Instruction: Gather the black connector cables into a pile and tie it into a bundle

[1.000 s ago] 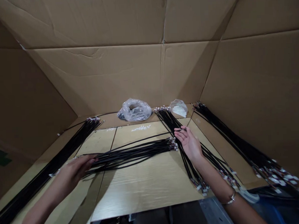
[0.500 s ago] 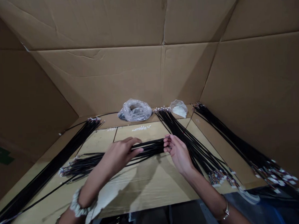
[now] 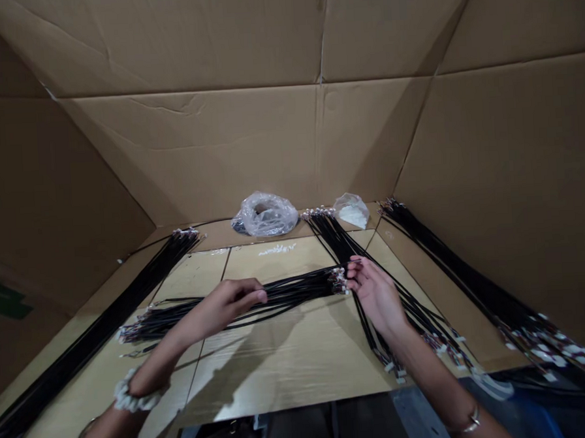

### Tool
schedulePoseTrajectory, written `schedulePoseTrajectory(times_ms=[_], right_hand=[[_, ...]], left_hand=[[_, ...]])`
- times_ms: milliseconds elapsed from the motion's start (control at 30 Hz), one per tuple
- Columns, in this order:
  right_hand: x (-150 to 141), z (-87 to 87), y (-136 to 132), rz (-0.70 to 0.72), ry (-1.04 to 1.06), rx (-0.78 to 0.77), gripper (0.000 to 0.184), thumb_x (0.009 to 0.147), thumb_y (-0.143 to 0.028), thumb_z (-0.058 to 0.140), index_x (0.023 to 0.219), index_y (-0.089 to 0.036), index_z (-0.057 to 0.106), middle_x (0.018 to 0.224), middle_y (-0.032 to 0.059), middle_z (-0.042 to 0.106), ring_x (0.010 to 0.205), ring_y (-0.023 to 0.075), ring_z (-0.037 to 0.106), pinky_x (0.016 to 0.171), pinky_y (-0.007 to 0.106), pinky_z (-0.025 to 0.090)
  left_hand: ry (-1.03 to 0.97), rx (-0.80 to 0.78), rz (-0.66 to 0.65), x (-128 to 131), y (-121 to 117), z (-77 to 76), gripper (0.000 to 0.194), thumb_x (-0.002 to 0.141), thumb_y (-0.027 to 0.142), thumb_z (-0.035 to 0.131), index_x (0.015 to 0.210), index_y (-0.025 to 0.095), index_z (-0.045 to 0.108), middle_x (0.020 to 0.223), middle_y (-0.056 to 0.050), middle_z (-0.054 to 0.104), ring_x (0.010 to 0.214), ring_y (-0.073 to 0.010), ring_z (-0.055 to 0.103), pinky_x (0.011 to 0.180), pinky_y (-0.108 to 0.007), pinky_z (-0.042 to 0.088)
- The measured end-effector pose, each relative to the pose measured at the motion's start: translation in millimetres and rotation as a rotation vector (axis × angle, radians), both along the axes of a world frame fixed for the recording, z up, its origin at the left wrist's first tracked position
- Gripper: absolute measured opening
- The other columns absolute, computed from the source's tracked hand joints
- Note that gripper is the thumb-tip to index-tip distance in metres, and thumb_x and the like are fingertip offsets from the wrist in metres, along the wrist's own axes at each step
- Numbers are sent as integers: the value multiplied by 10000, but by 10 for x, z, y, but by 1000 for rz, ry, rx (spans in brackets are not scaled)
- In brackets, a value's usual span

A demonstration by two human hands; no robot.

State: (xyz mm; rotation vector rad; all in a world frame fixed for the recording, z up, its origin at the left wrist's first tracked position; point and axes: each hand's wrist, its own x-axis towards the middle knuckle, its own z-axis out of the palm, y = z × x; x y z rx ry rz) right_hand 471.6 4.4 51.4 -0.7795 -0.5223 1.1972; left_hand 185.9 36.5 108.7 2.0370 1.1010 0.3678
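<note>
A bundle of black cables lies crosswise on the board, with small white connectors and coloured wires at both ends. My left hand is closed in a pinch at the middle of this bundle, on a black cable at its upper side. The fingers of my right hand pinch the right end of a cable, just beyond the bundle's connectors. The tip of that cable is mostly hidden by my fingers. Behind my right hand a second cable bundle runs from the back toward the front right.
Long cable bundles lie at the left and along the right. At the back are a clear plastic bag and a small bag of white parts. Tall cardboard walls enclose the back and sides.
My right hand has moved right, off the bundle's end, so its connectors now show. My left hand has shifted slightly left and its fingers have closed. A loose cable at the left has been drawn in.
</note>
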Motion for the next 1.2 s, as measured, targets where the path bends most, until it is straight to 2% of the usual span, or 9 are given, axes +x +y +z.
schedulePoseTrajectory(times_ms=[100, 167, 267, 367, 467, 600, 900, 1033, 1200], right_hand=[[299, -57, 64, -89, -46, -42, 260, 667, -371, 835, 805, -182, 721, 749, 16, 656, 680, 123, 602, 570, 215, 513], [483, -92, 104, -148, -59, -82, 246, 659, -364, 836, 780, -187, 717, 747, 12, 658, 668, 117, 596, 562, 207, 515], [704, -144, 144, -211, -74, -110, 200, 682, -350, 813, 765, -201, 708, 736, 4, 651, 657, 116, 591, 559, 210, 522], [853, -213, 164, -253, -99, -108, 171, 718, -346, 776, 781, -204, 704, 743, 8, 643, 666, 120, 596, 577, 219, 526], [951, -302, 189, -288, -156, -99, 176, 750, -364, 739, 794, -199, 697, 756, 19, 639, 668, 124, 596, 610, 238, 528], [1045, -399, 238, -307, -242, -77, 176, 788, -387, 695, 794, -212, 691, 759, 26, 631, 667, 143, 590, 624, 277, 536], [1105, -384, 272, -360, -131, -144, 108, 825, -276, 639, 775, -211, 709, 752, 19, 640, 694, 125, 588, 658, 258, 527], [1136, -429, 282, -365, -193, -137, 116, 810, -318, 654, 769, -219, 697, 766, 24, 628, 689, 142, 585, 653, 284, 527], [1172, -483, 288, -366, -251, -117, 144, 798, -363, 663, 771, -224, 688, 765, 26, 620, 676, 151, 582, 659, 305, 529]], left_hand=[[-62, -268, 50, -275, 17, -3, 509, 833, 669, 515, 812, 171, 616, 586, 45, 459, 535, -106, 407, 485, -219, 335], [-97, -364, 59, -437, 35, -9, 514, 811, 672, 550, 835, 165, 628, 582, 44, 470, 532, -103, 417, 489, -220, 343], [-126, -399, 85, -625, 51, -19, 507, 809, 657, 572, 878, 163, 660, 603, 27, 535, 511, -97, 429, 506, -232, 364], [-185, -418, 152, -741, 49, -19, 548, 853, 661, 498, 1010, 170, 684, 740, -41, 663, 553, -128, 507, 548, -271, 420], [-218, -497, 171, -790, 61, -14, 729, 870, 748, 302, 1124, 169, 666, 967, -133, 730, 664, -187, 613, 586, -311, 460], [-187, -593, 133, -787, 105, -9, 1030, 760, 871, 56, 1194, 132, 627, 1158, -211, 700, 809, -259, 685, 596, -330, 479], [-289, -684, 110, -758, 98, 45, 1088, 754, 864, -22, 1241, 115, 600, 1252, -233, 658, 950, -289, 693, 684, -340, 499], [-312, -670, 84, -757, 82, 45, 1034, 783, 858, 37, 1236, 125, 607, 1225, -220, 674, 910, -264, 697, 686, -333, 501], [-151, -466, 94, -752, -7, 133, 605, 834, 676, 529, 1164, 185, 657, 1059, -113, 736, 803, -186, 664, 731, -315, 507]])
